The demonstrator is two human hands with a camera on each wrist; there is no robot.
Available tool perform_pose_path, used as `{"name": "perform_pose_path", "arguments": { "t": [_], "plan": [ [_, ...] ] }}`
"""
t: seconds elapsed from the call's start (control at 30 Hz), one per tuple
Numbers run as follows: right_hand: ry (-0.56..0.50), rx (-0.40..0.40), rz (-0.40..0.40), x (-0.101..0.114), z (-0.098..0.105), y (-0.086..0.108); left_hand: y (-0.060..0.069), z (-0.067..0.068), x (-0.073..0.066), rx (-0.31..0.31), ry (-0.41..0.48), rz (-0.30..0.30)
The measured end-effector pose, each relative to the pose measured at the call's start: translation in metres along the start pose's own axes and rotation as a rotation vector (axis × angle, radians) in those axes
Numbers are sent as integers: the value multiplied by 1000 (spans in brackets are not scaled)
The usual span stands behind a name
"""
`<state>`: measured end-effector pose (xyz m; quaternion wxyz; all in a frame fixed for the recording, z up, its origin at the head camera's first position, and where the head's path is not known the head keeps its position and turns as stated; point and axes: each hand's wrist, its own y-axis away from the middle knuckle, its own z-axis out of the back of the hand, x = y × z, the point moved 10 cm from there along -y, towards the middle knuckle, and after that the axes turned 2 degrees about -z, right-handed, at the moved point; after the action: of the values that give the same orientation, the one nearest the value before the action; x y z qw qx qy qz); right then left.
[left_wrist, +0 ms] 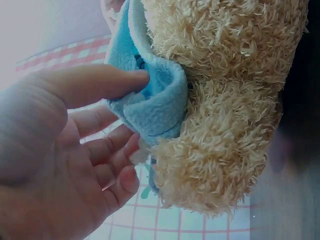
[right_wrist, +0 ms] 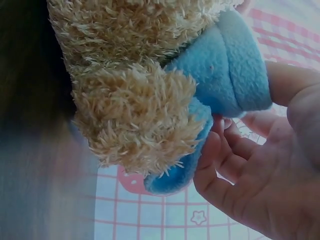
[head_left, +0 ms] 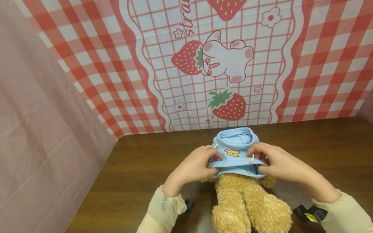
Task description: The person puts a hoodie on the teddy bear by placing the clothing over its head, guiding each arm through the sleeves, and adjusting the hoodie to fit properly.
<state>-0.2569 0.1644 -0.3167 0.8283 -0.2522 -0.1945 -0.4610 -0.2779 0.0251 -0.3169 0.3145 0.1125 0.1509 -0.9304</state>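
Left hand (head_left: 193,166), close before its wrist camera: my thumb is tucked inside the hem of the blue shirt (head_left: 233,159) and my fingers (left_wrist: 102,148) curl toward its outside, pinching the cloth.
Right hand (head_left: 284,162): clamped likewise on the opposite side of the hem, thumb at the edge, fingers bent against the fleecy cloth.
Hem: its front edge stands lifted, leaving a gap between my two hands.
Bear-face patch (head_left: 232,153): on the shirt front, between my fingers, with a short white cord end (head_left: 253,157) just beside the right ones.
Teddy bear (head_left: 228,200): tan and curly, its upper part under the shirt, head hidden, belly and legs bare, arm ends poking out on either side below the hem, feet toward the worktop's near edge.
Shirt's round band (head_left: 235,137): near the middle of the worktop's far edge.
Sleeves: cream, the left one (head_left: 164,213) lettered; a black device (head_left: 311,213) sits by my right cuff.
Worktop (head_left: 114,193): dark brown wood.
Backdrop (head_left: 156,60): red-and-white checks with strawberries, rising behind the far edge; a pink curtain (head_left: 21,124) hangs along the left edge.
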Motion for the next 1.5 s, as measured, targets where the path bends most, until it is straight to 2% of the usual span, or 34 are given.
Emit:
{"name": "perform_pose_path", "arguments": {
  "t": [0.13, 0.23, 0.4, 0.47, 0.6, 0.7, 0.8, 0.9, 1.03, 1.23, 1.4, 1.5],
  "plan": [
    [-19, -6, -46, -5, 0, -1, 1, 5, 5, -41, 39, 42],
    [-28, -22, -82, -8, 2, -1, 2, 10, 10, -95, 83, 93],
    [-20, -81, -130, -11, 10, 0, 5, 20, 21, -230, 153, 222],
    [-13, -113, -133, -11, 14, 0, 6, 25, 23, -296, 165, 254],
    [-3, -167, -122, -9, 21, 0, 9, 36, 24, -413, 141, 277],
    [-13, -171, -134, -10, 24, 0, 10, 41, 25, -469, 132, 290],
    [-59, -139, -189, -15, 22, 1, 10, 43, 26, -491, 161, 302],
    [-125, -125, -254, -22, 21, 1, 9, 42, 27, -487, 195, 303],
    [-167, -144, -291, -28, 25, -4, 9, 41, 29, -473, 232, 297],
    [-59, -184, -275, -21, 40, -15, 1, 51, 26, -471, 246, 216],
    [-2, -197, -262, -14, 49, -20, -7, 65, 25, -487, 179, 166],
    [45, -225, -221, -7, 56, -25, -12, 72, 24, -492, 133, 154]
  ]
}}
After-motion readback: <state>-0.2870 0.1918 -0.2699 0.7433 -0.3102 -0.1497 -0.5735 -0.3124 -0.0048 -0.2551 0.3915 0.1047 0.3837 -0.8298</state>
